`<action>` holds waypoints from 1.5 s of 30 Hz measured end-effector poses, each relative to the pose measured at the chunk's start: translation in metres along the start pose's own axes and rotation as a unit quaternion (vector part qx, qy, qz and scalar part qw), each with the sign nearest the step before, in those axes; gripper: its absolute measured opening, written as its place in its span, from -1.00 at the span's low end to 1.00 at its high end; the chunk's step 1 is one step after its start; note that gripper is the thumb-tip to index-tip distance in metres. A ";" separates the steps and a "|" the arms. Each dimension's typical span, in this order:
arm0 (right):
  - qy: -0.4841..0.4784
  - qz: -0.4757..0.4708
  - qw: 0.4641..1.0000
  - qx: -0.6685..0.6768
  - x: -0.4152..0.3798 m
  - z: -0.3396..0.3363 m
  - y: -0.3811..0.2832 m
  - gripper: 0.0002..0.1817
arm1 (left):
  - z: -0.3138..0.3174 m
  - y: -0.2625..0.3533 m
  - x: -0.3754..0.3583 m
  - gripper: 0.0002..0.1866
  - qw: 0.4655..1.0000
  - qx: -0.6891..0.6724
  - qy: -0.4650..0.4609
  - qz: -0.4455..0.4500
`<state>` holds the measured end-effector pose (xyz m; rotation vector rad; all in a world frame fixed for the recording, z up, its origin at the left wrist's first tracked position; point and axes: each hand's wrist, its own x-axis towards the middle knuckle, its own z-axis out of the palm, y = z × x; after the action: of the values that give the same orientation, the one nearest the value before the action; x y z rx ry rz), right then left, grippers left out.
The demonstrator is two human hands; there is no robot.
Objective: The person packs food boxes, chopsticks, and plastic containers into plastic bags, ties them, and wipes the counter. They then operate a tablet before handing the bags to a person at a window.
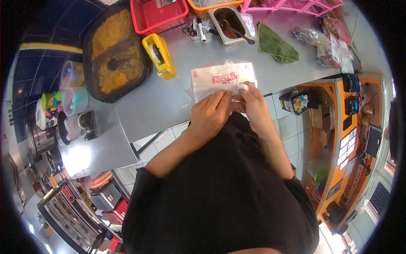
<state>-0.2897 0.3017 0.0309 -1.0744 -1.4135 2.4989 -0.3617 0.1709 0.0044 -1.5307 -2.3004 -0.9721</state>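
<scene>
From the head camera, both hands meet at the near edge of a grey counter (pixel 169 106), working on a flat plastic packet (pixel 223 80) with a red label that lies on the counter just beyond the fingertips. The left hand (pixel 210 115) is curled with its fingers pressed down on the packet's near edge, pinning it. The right hand (pixel 255 106) sits touching the left, its fingers pinched narrow on the packet's near right corner, where a small strip of clear tape or plastic shows at the fingertips; exactly what it is cannot be told. Beyond the left hand and off to its left stands a yellow tape dispenser (pixel 160 56), well apart from the packet. Farther left of that lies a large dark tray (pixel 114 53) filled with yellow crumbs. Straight past the packet, at the far side of the counter, are a red basket (pixel 158 16), a small metal tub (pixel 229 23) of brown sauce with a spoon (pixel 242 34) in it, and a few markers (pixel 199 28) beside the tub. Beyond the right hand and to its right lies a folded green cloth (pixel 275 44), and farther right a heap of small packets (pixel 334 44). Far to the left of the left hand stand several cups and containers (pixel 74 99). The person's black shirt (pixel 220 199) fills the near foreground, covering the counter's edge below the wrists. Nothing lies between the hands and the packet.
</scene>
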 end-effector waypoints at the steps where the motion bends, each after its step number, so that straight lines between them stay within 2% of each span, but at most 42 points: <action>1: 0.011 -0.011 1.000 -0.020 0.000 0.001 0.002 -0.71 | 0.002 0.003 0.001 -0.76 0.999 -0.003 0.023 -0.023; 5: 0.001 -0.014 0.999 -0.038 0.000 -0.003 0.006 -0.72 | 0.002 0.009 0.001 -0.83 0.994 -0.012 0.044 -0.095; 6: 0.002 -0.030 0.998 -0.050 0.002 -0.003 0.007 -0.78 | 0.002 0.010 0.000 -0.83 0.994 -0.013 0.041 -0.098; 8: -0.001 -0.043 0.997 -0.061 0.002 -0.002 0.006 -0.84 | 0.001 0.008 -0.001 -0.83 0.984 -0.062 0.007 -0.167; 9: 0.034 -0.076 0.964 -0.252 0.001 -0.003 0.004 -0.86 | -0.001 0.007 0.000 -0.83 0.984 -0.060 0.007 -0.169; 10: 0.068 -0.108 0.893 -0.432 0.001 -0.003 0.002 -0.87 | -0.004 0.006 0.003 -0.86 0.968 -0.112 -0.002 -0.223; 11: 0.066 -0.109 0.893 -0.432 -0.002 -0.003 -0.001 -0.87 | -0.007 0.005 0.007 -0.87 0.947 -0.163 -0.010 -0.275; 12: 0.090 -0.177 0.843 -0.500 -0.006 -0.002 -0.004 -0.84 | -0.011 0.000 0.011 -0.87 0.948 -0.161 -0.008 -0.276; 13: 0.113 -0.244 0.782 -0.563 -0.007 -0.002 -0.006 -0.81 | -0.016 -0.009 0.015 -0.88 0.923 -0.202 -0.058 -0.322; 14: 0.108 -0.247 0.781 -0.564 -0.005 -0.003 -0.007 -0.81 | -0.020 -0.016 0.020 -0.86 0.892 -0.242 -0.106 -0.367; 16: 0.071 -0.369 0.777 -0.504 -0.001 -0.008 -0.006 -0.83 | -0.022 -0.019 0.026 -0.81 0.877 -0.256 -0.124 -0.387; 17: 0.064 -0.371 0.777 -0.505 0.002 -0.011 -0.005 -0.83 | -0.022 -0.019 0.025 -0.82 0.910 -0.195 -0.147 -0.334; 18: 0.082 -0.326 0.812 -0.478 0.004 -0.015 -0.002 -0.85 | -0.022 -0.019 0.024 -0.82 0.936 -0.131 -0.170 -0.279; 19: 0.103 -0.280 0.843 -0.448 0.007 -0.018 0.000 -0.86 | -0.025 -0.020 0.022 -0.82 0.936 -0.129 -0.167 -0.283; 20: 0.098 -0.282 0.842 -0.449 0.010 -0.019 -0.001 -0.86 | -0.030 -0.023 0.019 -0.83 0.950 -0.070 -0.162 -0.259; 21: 0.125 -0.274 0.874 -0.383 0.013 -0.021 -0.001 -0.88 | -0.035 -0.028 0.017 -0.84 0.960 -0.011 -0.156 -0.233; 22: 0.151 -0.264 0.900 -0.311 0.016 -0.021 -0.002 -0.89 | -0.040 -0.041 0.014 -0.84 0.960 -0.007 -0.155 -0.233; 24: 0.159 -0.246 0.917 -0.271 0.017 -0.030 -0.009 -0.88 | -0.051 -0.068 0.005 -0.83 0.952 0.107 -0.107 -0.267; 26: 0.125 -0.223 0.947 -0.193 0.024 -0.045 -0.016 -0.87 | -0.066 -0.071 0.010 -0.83 0.950 0.085 -0.077 -0.290; 28: 0.118 -0.204 0.948 -0.215 0.024 -0.051 -0.016 -0.86 | -0.069 -0.056 0.019 -0.82 0.946 0.052 -0.053 -0.314; 30: 0.059 -0.191 0.945 -0.258 0.027 -0.044 -0.016 -0.85 | -0.049 -0.026 0.031 -0.79 0.991 0.004 0.040 -0.131; 31: 0.035 -0.194 0.940 -0.277 0.023 -0.034 -0.018 -0.85 | -0.039 -0.013 0.035 -0.79 0.990 0.006 0.043 -0.134; 33: 0.027 -0.202 0.939 -0.276 0.025 -0.029 -0.013 -0.85 | -0.025 0.005 0.038 -0.75 0.991 -0.035 -0.027 -0.127; 39: -0.005 -0.194 0.952 -0.237 0.034 -0.040 -0.010 -0.82 | -0.006 -0.007 0.018 -0.78 0.991 0.008 -0.069 -0.111; 45: -0.079 -0.205 0.934 -0.281 0.034 -0.048 -0.012 -0.74 | -0.006 0.000 0.027 -0.82 0.990 0.058 -0.072 -0.104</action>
<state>-0.2891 0.3559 0.0061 -0.5407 -2.2126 1.9627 -0.3749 0.1874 0.0231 -1.3786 -2.6086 -0.7801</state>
